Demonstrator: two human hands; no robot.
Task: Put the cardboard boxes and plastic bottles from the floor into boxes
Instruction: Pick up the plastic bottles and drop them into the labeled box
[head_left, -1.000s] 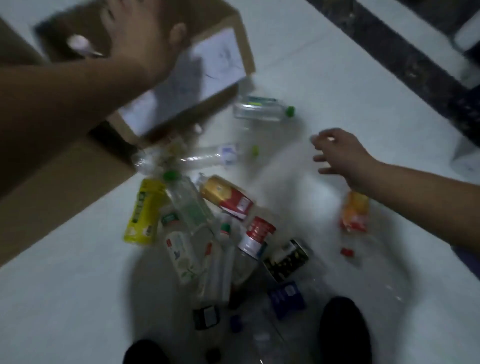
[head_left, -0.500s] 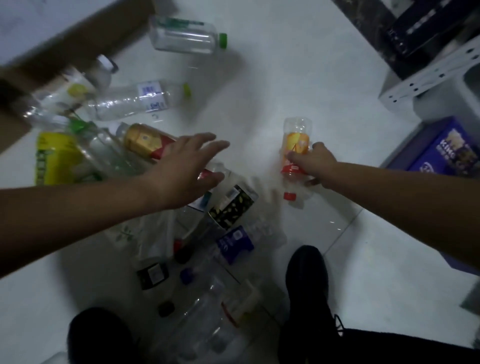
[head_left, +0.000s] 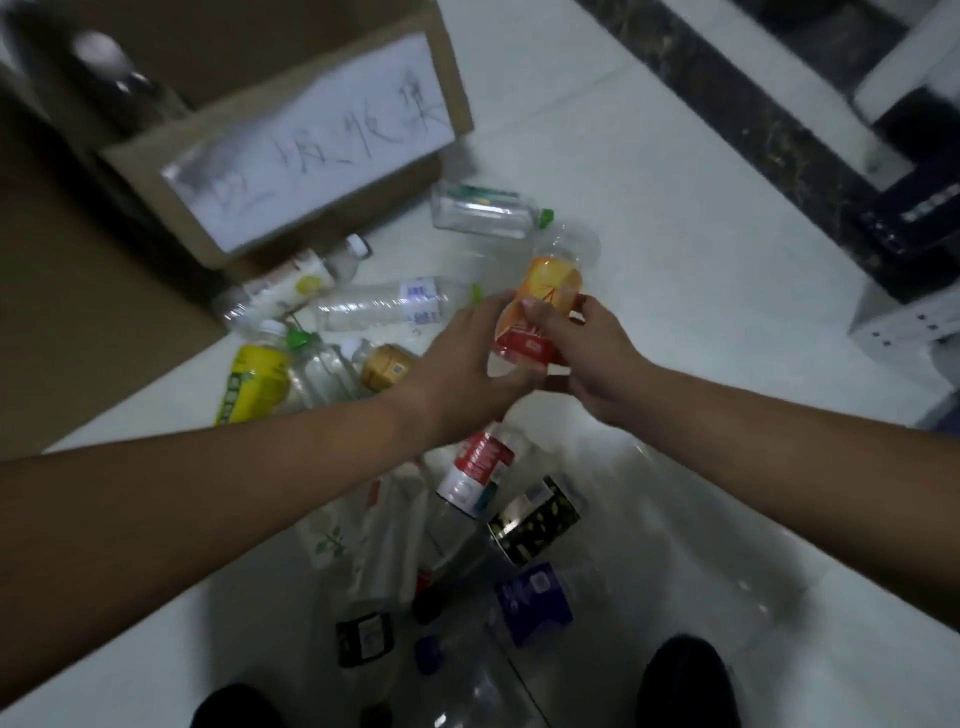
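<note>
An orange-and-red labelled plastic bottle (head_left: 548, 291) is lifted off the floor, held between both hands. My right hand (head_left: 587, 358) grips its lower part from the right; my left hand (head_left: 462, 369) closes on it from the left. Several empty plastic bottles lie on the white floor below and to the left: a yellow one (head_left: 254, 382), a clear one with a green cap (head_left: 483, 210), a red-labelled one (head_left: 478, 462). An open cardboard box (head_left: 322, 130) with a white handwritten label stands at the upper left, a bottle inside it.
Flat brown cardboard (head_left: 78, 312) lies left of the box. My two dark shoes (head_left: 685, 680) are at the bottom edge among the bottles. A dark marble strip (head_left: 727, 130) crosses the floor at the upper right, with white and dark furniture (head_left: 904, 156) beyond it.
My right hand has picked the orange bottle off the floor and raised it. My left hand has swung in from over the bottle pile and closed on the same bottle.
</note>
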